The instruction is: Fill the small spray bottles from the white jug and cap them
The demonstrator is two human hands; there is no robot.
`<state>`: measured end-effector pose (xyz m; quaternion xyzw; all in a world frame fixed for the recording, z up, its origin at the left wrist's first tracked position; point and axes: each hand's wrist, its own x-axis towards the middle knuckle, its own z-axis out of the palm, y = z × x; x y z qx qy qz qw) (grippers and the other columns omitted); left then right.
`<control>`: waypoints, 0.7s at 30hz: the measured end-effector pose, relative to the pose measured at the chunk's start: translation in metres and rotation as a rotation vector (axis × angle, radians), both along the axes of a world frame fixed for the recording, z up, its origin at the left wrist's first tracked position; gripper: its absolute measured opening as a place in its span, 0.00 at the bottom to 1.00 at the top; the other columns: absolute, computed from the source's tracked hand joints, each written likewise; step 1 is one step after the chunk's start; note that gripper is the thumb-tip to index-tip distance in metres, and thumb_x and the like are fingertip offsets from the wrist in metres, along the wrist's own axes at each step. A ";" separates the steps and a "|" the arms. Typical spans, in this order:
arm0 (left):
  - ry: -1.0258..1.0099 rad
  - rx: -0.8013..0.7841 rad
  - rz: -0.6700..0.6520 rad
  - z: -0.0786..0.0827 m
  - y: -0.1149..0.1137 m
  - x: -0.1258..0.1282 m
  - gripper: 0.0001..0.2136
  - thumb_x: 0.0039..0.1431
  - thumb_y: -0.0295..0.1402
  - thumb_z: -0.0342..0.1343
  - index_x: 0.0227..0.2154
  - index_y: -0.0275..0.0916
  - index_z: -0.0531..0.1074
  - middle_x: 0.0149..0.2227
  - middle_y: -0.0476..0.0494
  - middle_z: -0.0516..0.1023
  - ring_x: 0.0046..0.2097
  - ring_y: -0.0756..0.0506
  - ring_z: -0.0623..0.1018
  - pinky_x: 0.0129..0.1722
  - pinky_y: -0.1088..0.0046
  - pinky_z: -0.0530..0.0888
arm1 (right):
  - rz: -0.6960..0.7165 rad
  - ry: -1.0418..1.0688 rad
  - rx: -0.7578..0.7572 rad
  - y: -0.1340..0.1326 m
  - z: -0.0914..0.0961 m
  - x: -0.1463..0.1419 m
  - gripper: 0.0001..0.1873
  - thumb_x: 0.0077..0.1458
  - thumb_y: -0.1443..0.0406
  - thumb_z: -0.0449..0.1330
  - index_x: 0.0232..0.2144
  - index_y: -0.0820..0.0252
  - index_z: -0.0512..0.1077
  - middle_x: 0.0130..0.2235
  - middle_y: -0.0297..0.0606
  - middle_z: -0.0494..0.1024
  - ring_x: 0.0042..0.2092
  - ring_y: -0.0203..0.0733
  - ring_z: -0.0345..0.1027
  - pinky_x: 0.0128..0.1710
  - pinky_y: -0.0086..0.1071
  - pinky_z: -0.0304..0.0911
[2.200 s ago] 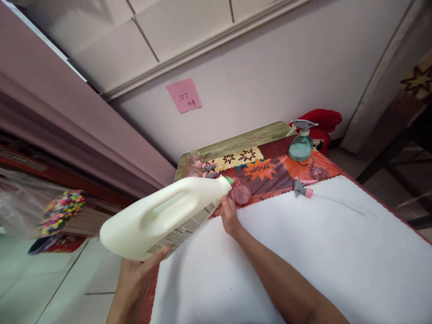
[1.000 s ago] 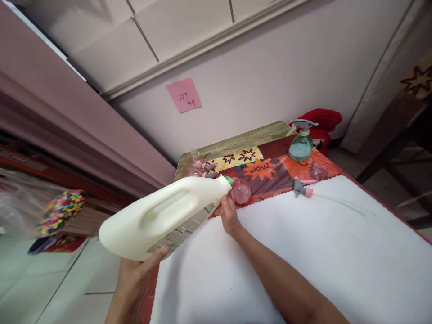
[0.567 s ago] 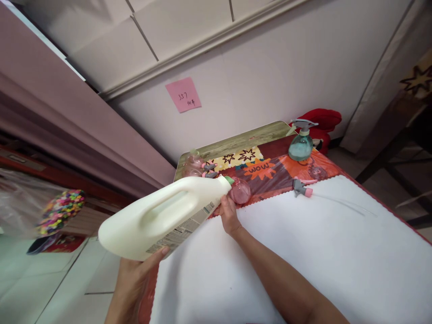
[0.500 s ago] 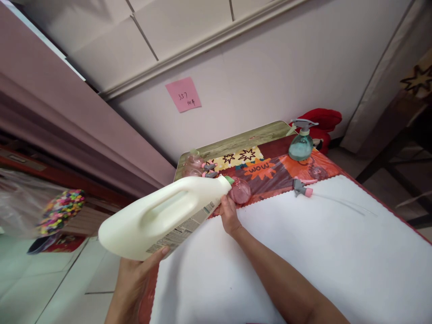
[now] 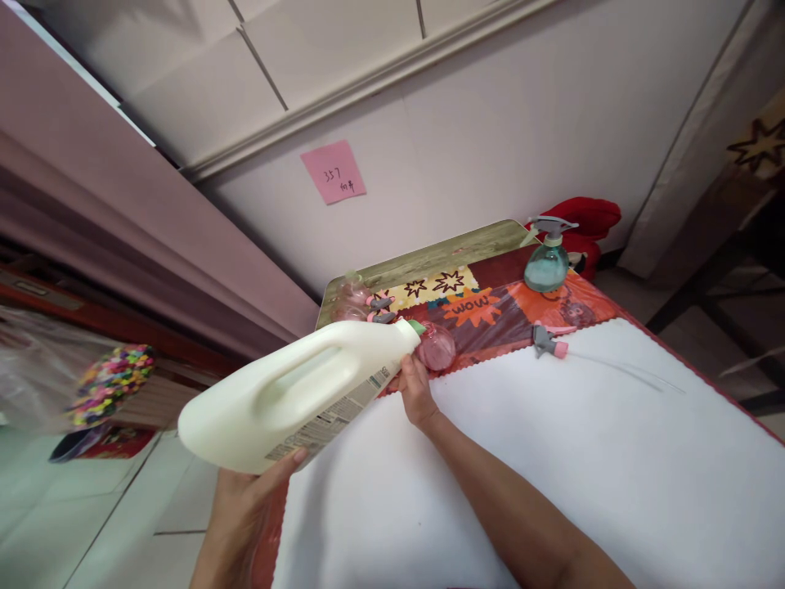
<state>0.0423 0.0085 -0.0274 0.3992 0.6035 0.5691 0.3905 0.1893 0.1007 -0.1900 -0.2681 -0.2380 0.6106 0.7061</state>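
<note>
A large off-white jug (image 5: pixel 226 401) with a green spout (image 5: pixel 417 327) is tilted nearly on its side, spout towards the right. My left hand (image 5: pixel 251 491) is closed on the underside of its wide base. My right hand (image 5: pixel 417 388) is closed round the underside of the neck. The spout meets a small round pink bottle (image 5: pixel 437 347); whether liquid flows between them I cannot tell. A grey and pink spray head (image 5: pixel 549 342) with a long clear tube lies on the white mat to the right.
A teal spray bottle (image 5: pixel 547 263) stands at the table's back right corner, beside a red plush item (image 5: pixel 589 221). More pink spray bottles (image 5: pixel 354 298) sit at the back left. A white mat (image 5: pixel 582 458) covers the front of the table; a wall rises behind it.
</note>
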 end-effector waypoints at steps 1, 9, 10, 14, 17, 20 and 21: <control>-0.004 -0.004 0.009 0.000 0.000 0.001 0.45 0.27 0.25 0.79 0.57 0.41 0.78 0.51 0.41 0.86 0.59 0.28 0.80 0.58 0.56 0.79 | 0.003 0.002 0.002 0.000 0.000 0.000 0.34 0.58 0.37 0.61 0.51 0.57 0.73 0.48 0.45 0.83 0.50 0.55 0.77 0.40 0.43 0.79; -0.013 0.000 0.029 0.003 -0.001 0.006 0.46 0.27 0.27 0.80 0.57 0.41 0.77 0.51 0.40 0.86 0.59 0.28 0.79 0.58 0.56 0.79 | -0.009 -0.027 -0.002 -0.001 0.000 0.001 0.34 0.59 0.37 0.60 0.51 0.57 0.73 0.48 0.45 0.83 0.46 0.53 0.77 0.37 0.42 0.78; -0.013 -0.002 0.032 0.002 -0.001 0.006 0.45 0.26 0.27 0.80 0.57 0.40 0.78 0.51 0.40 0.86 0.59 0.28 0.79 0.58 0.56 0.79 | -0.011 -0.031 0.001 -0.001 0.001 0.001 0.34 0.59 0.37 0.60 0.51 0.57 0.73 0.48 0.45 0.83 0.47 0.53 0.76 0.37 0.42 0.78; 0.000 -0.002 0.019 0.000 -0.001 0.001 0.46 0.26 0.27 0.80 0.58 0.41 0.77 0.50 0.42 0.87 0.58 0.30 0.81 0.57 0.60 0.80 | 0.016 0.008 -0.002 -0.001 0.002 0.001 0.35 0.57 0.36 0.60 0.52 0.56 0.72 0.48 0.44 0.83 0.46 0.53 0.77 0.36 0.42 0.78; -0.007 -0.004 0.000 -0.002 0.000 -0.002 0.46 0.27 0.26 0.80 0.59 0.43 0.77 0.50 0.43 0.87 0.58 0.32 0.81 0.55 0.63 0.80 | 0.009 -0.001 -0.008 -0.001 0.002 0.001 0.35 0.57 0.36 0.61 0.51 0.56 0.72 0.48 0.44 0.83 0.46 0.53 0.77 0.36 0.42 0.78; -0.018 -0.004 0.005 -0.002 0.001 -0.004 0.48 0.26 0.25 0.80 0.59 0.43 0.76 0.49 0.43 0.87 0.58 0.31 0.81 0.57 0.61 0.80 | -0.005 -0.015 -0.009 -0.001 0.003 0.001 0.34 0.57 0.37 0.60 0.49 0.56 0.73 0.46 0.44 0.83 0.46 0.53 0.77 0.36 0.42 0.77; -0.017 -0.005 0.009 -0.001 0.001 -0.004 0.48 0.25 0.26 0.80 0.59 0.43 0.77 0.49 0.43 0.87 0.58 0.30 0.81 0.57 0.59 0.80 | -0.005 -0.013 -0.009 -0.001 0.003 0.001 0.33 0.57 0.37 0.60 0.49 0.56 0.73 0.46 0.44 0.83 0.46 0.53 0.77 0.36 0.41 0.77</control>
